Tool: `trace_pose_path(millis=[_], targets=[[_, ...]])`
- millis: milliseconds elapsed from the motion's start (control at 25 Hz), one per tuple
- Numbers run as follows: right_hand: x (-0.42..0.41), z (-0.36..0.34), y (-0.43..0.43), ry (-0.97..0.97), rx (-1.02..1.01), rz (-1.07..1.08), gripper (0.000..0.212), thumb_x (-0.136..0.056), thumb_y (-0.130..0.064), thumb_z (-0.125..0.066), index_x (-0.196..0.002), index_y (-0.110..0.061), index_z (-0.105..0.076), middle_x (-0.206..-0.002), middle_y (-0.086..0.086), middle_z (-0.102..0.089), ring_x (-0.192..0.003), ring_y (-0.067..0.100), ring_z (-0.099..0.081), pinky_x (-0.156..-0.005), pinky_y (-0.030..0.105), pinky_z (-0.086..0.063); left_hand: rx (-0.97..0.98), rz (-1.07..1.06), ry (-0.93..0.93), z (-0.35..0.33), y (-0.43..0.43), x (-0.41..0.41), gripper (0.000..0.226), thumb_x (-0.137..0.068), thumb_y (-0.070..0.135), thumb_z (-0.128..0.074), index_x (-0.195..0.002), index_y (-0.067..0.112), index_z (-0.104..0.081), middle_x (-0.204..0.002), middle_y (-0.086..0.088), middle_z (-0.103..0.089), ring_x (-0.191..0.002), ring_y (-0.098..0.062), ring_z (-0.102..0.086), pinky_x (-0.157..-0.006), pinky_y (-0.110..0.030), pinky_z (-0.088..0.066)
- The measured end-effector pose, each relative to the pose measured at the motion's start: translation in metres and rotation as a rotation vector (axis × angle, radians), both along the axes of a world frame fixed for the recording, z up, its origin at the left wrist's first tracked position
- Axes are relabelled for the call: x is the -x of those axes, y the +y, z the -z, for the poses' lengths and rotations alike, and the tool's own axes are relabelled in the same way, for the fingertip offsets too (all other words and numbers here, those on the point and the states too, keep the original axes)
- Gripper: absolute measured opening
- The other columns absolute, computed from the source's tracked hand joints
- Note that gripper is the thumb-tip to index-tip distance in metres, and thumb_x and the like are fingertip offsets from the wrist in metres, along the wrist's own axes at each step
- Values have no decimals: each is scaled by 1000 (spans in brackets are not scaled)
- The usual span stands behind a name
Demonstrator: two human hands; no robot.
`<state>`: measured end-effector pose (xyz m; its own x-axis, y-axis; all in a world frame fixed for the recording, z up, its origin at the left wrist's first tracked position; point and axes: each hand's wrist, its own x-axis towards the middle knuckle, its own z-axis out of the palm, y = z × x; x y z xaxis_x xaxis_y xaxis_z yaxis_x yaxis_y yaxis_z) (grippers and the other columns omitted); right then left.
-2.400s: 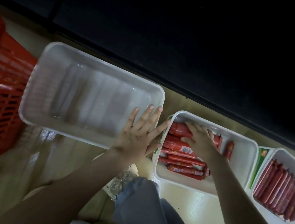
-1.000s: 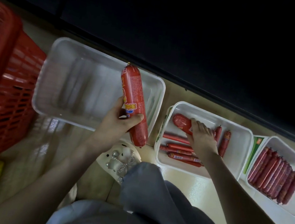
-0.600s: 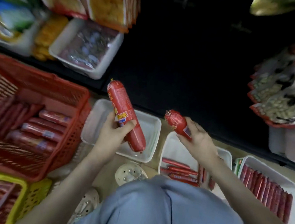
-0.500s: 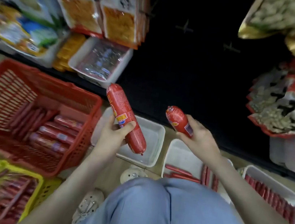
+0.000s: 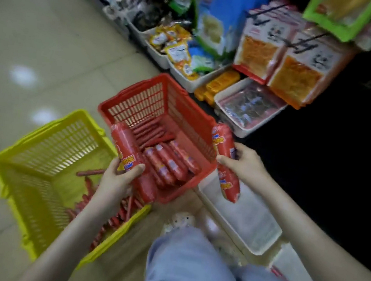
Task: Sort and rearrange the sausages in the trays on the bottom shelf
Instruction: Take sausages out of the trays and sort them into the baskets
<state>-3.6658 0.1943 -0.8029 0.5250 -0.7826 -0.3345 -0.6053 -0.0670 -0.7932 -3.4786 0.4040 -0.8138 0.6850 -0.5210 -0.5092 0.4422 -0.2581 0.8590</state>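
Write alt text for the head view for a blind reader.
The left hand grips a thick red sausage over a red basket of sausages; the right hand grips a second sausage, lower end over a white tray. A yellow basket alongside holds thin sausages.

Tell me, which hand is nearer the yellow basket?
Left. The left hand, gripping a sausage, is over the yellow basket; the right hand is beyond the red basket, above the white tray.

A big sausage and a second sausage wear glossy red plastic film. The red basket and yellow basket are hard latticed plastic. The tray is smooth white plastic, the floor shiny tile, the trousers pale blue cloth.
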Motion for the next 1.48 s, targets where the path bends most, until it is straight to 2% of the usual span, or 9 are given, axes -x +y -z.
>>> trace_pose_path(millis=[320, 560, 720, 800, 920, 1000, 1160, 1320, 1480], targets=[[-207, 187, 7, 370, -33, -415, 44, -80, -36, -71, -112, -8, -59, -112, 12, -65, -106, 29, -60, -76, 29, -40, -145, -188, 71, 88, -3, -84, 39, -85, 18, -71, -120, 24, -55, -104, -5, -71, -99, -28, -68, -95, -57, -48], [-233, 257, 3, 530, 70, -501, 71, -86, -35, -67, -137, 0, -31, -143, 19, -35, -135, 33, -33, -108, 37, -28, -192, -239, 58, 127, -22, -96, 38, -85, 18, -69, -120, 19, -55, -97, -1, -70, -78, -13, -69, -64, -29, -55], [-224, 246, 1, 598, -36, -651, 94, -89, -57, -52, -151, -8, -1, -158, 13, -8, -145, 29, -10, -117, 43, -14, -385, -200, -129, 122, -26, -94, 84, -69, 36, -82, -141, 20, -41, -87, 0, -60, -79, -17, -63, -72, -38, -54], [-216, 227, 4, 437, -52, -652, 85, -91, -59, -44, -152, -17, -3, -159, 9, -10, -146, 25, -9, -118, 43, -9, -453, -114, -232, 114, -36, -88, 95, -59, 50, -78, -142, 24, -40, -83, 4, -59, -78, -18, -62, -75, -41, -52], [-208, 188, 3, -207, -702, -388, 50, -96, -39, -47, -143, -31, -34, -137, 2, -48, -121, 11, -50, -100, 29, -42, -447, 37, -349, 113, -65, -76, 80, -68, 43, -83, -136, 27, -45, -88, 7, -65, -74, -6, -60, -67, -21, -48], [-202, 181, 4, -363, -853, -387, 44, -94, -20, -55, -135, -29, -41, -117, 1, -62, -99, 8, -61, -84, 22, -50, -500, 270, -477, 120, -80, -72, 70, -78, 34, -77, -139, 25, -44, -109, 1, -68, -87, -7, -62, -66, -15, -39], [-200, 212, -7, -67, -382, -358, 63, -86, -15, -66, -140, -19, -33, -118, 2, -56, -104, 15, -55, -87, 22, -43, -673, 534, -1041, 147, -72, -83, 62, -84, 43, -56, -140, 16, -47, -131, -9, -58, -129, -32, -47, -109, -39, -31], [-214, 258, -15, 490, -22, -634, 96, -81, -25, -72, -151, -11, -7, -153, 17, -19, -140, 32, -23, -113, 40, -27, -930, 504, -1171, 175, -73, -90, 69, -75, 45, -51, -133, 9, -54, -138, -19, -52, -136, -36, -37, -111, -55, -24], [-231, 256, -2, 585, 1, -690, 93, -89, -32, -64, -152, -12, 1, -158, 10, -5, -145, 31, -10, -114, 43, -22, -970, 526, -1189, 182, -74, -89, 65, -73, 41, -49, -128, 10, -58, -136, -20, -53, -134, -35, -41, -111, -52, -27]])
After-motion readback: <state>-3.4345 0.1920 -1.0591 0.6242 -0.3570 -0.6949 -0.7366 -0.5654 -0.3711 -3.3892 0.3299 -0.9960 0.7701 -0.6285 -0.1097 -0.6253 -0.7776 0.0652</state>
